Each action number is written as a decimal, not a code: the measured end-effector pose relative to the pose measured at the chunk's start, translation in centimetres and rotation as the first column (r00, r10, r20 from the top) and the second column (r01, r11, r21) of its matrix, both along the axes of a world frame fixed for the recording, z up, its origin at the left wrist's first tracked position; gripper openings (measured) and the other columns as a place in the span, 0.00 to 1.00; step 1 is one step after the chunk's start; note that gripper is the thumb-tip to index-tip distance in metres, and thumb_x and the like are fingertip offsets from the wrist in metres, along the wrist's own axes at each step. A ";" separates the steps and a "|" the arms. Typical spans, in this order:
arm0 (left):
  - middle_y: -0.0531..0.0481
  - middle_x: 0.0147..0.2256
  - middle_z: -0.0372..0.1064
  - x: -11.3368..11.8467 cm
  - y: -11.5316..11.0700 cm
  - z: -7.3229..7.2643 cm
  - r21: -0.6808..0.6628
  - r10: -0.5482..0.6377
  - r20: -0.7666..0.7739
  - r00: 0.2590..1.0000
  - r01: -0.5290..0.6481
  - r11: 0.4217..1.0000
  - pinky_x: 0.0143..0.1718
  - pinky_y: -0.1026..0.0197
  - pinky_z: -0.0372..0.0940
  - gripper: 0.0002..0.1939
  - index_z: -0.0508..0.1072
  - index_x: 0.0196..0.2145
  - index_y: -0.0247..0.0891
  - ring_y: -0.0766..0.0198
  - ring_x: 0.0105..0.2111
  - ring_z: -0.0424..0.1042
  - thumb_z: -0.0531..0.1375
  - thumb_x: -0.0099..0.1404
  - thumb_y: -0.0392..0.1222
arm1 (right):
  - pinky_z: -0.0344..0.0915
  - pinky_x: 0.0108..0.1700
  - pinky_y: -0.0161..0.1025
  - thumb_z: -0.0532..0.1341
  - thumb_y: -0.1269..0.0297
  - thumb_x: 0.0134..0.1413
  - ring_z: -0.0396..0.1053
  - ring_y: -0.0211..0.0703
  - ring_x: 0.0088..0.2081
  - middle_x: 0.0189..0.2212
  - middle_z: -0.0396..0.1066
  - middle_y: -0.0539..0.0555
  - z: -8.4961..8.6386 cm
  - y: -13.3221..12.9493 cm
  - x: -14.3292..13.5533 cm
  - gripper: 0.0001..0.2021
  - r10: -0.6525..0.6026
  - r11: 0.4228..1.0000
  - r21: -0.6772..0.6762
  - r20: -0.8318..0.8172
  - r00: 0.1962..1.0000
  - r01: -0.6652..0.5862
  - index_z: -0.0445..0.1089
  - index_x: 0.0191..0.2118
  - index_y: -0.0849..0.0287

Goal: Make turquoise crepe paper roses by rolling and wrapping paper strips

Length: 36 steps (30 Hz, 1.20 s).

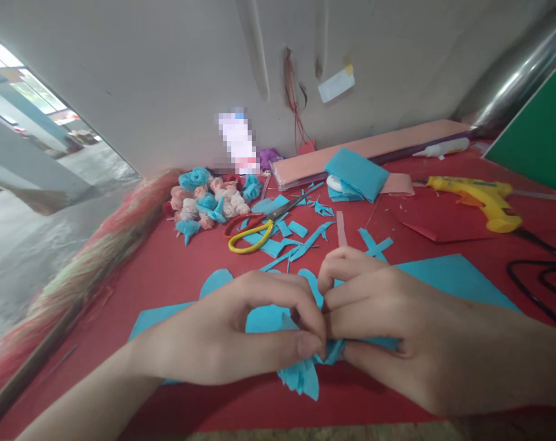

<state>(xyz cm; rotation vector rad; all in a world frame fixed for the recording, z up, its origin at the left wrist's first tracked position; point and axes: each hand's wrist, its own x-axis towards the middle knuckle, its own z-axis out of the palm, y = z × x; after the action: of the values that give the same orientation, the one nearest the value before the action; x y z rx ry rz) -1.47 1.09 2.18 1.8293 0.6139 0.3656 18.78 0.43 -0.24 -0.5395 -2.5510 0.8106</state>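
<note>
A craft workspace: scissors (274, 214), a glue gun (487, 195) (yellow), blue scraps (298, 229) and a cluster of rosettes (207, 203).

The left forearm (103, 386) slants in from lower left, the right forearm (526, 361) from the right. Left hand (204, 331) arches, thumb pinching toward the index finger; right hand (392, 312) curls inward, thumb below. Whether their fingertips touch is hard to tell.
</note>
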 end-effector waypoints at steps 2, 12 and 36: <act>0.52 0.28 0.66 -0.1 -0.1 -0.1 0.024 0.014 0.013 1.000 -0.015 1.000 0.33 0.69 0.64 0.05 0.71 0.29 0.34 0.69 0.29 0.66 0.58 0.62 0.31 | 0.55 0.43 0.40 0.58 0.82 0.50 0.57 0.38 0.32 0.22 0.64 0.49 -0.1 -0.1 -0.1 0.09 -0.018 0.999 0.028 0.011 1.000 0.018 0.70 0.24 0.65; 0.50 0.36 0.72 0.7 0.1 -1.2 -0.396 0.383 0.315 0.868 -0.247 0.885 0.40 0.62 0.68 0.15 0.73 0.40 0.40 0.62 0.38 0.72 0.48 0.71 0.44 | 0.60 0.43 0.38 0.59 0.74 0.52 0.65 0.37 0.32 0.23 0.68 0.47 -0.3 1.4 0.2 0.11 -0.220 0.885 -0.457 -0.240 0.945 0.089 0.71 0.21 0.60; 0.53 0.29 0.70 -0.4 -0.4 -1.8 0.903 0.345 0.308 0.887 -0.386 0.187 0.51 0.43 0.55 0.07 0.64 0.31 0.44 0.59 0.33 0.67 0.57 0.57 0.32 | 0.62 0.39 0.37 0.69 0.57 0.45 0.62 0.34 0.22 0.17 0.63 0.45 -2.6 0.6 -1.4 0.12 -0.405 0.215 -0.913 -0.406 0.819 -0.347 0.70 0.24 0.58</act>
<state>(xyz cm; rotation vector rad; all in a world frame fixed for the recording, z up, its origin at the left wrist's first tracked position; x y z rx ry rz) -1.86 0.67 0.43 2.8177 0.9262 1.3695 17.39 0.99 -2.87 -0.5247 -1.0869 2.2114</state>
